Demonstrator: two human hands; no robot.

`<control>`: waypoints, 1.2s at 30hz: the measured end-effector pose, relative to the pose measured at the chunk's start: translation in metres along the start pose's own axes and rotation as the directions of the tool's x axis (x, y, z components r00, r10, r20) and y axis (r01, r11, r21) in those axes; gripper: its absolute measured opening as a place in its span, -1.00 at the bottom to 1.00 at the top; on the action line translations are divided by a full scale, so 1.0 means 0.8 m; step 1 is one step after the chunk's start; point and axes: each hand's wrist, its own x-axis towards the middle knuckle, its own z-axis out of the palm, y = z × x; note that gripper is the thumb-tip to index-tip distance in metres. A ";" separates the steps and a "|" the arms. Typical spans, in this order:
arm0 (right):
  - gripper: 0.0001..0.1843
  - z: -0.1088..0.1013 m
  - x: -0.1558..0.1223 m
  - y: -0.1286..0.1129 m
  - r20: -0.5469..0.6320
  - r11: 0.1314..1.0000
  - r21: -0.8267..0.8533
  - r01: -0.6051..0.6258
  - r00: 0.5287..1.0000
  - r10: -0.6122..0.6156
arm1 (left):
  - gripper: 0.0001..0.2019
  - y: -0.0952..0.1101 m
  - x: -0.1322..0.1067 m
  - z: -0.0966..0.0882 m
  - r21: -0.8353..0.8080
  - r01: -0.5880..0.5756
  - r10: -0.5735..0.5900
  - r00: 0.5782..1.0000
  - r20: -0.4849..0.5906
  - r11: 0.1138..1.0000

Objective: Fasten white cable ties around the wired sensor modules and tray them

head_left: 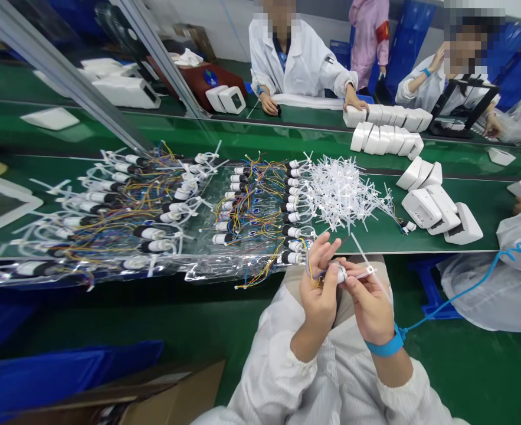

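Note:
Above my lap, in front of the bench edge, my left hand (320, 283) is closed around a small white cylindrical motor-like part (340, 274) with coloured wires. My right hand (369, 298) pinches a white plastic cable tie (370, 270) against the end of that part; whether the tie loops around it is hidden by the fingers. A blue wrist strap (384, 343) with a coiled cord circles my right wrist. Just beyond my hands lies a heap of loose white cable ties (342, 192). Left of it are rows of wired cylindrical parts (292, 217) on clear plastic bags.
More wired parts (154, 233) with ties lie farther left. White plastic housings (423, 208) stand to the right on the green bench (375, 240). Across the bench, a co-worker's hand (354, 100) rests on more housings (386, 139). A cardboard box (176, 395) sits at lower left.

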 end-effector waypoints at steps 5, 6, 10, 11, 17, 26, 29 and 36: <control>-0.70 -0.009 0.000 0.005 0.011 0.996 -0.075 0.048 0.999 -0.048 | -0.73 0.003 0.002 -0.004 0.090 0.019 -0.023 0.999 0.047 0.996; -0.71 -0.012 0.000 0.005 0.002 0.995 -0.087 0.052 0.999 -0.052 | -0.76 0.005 0.001 -0.005 0.136 -0.018 0.008 0.997 0.074 0.990; -0.73 -0.023 0.000 0.006 -0.015 0.993 -0.091 0.077 0.997 -0.079 | -0.68 0.010 -0.002 -0.008 0.284 -0.229 0.157 0.955 0.253 0.931; -0.73 -0.025 0.000 0.006 -0.023 0.995 -0.070 0.078 0.997 -0.080 | -0.65 0.010 -0.002 -0.007 0.296 -0.273 0.180 0.935 0.306 0.915; -0.67 -0.032 0.005 0.012 -0.097 0.997 0.071 -0.036 0.994 0.042 | -0.50 -0.009 0.003 -0.005 0.249 -0.454 0.269 0.801 0.535 0.855; -0.66 -0.034 0.016 0.015 -0.063 0.999 0.028 -0.022 0.998 0.023 | -0.50 -0.022 0.021 -0.010 0.277 -0.507 0.248 0.741 0.624 0.816; -0.66 -0.036 0.023 0.018 -0.090 1.000 0.011 -0.028 0.996 0.029 | -0.49 -0.021 0.025 -0.010 0.306 -0.478 0.199 0.747 0.634 0.823; -0.57 -0.038 0.033 0.034 -0.180 0.999 0.015 -0.046 0.983 0.048 | -0.54 -0.022 0.025 -0.006 0.334 -0.422 0.158 0.788 0.595 0.843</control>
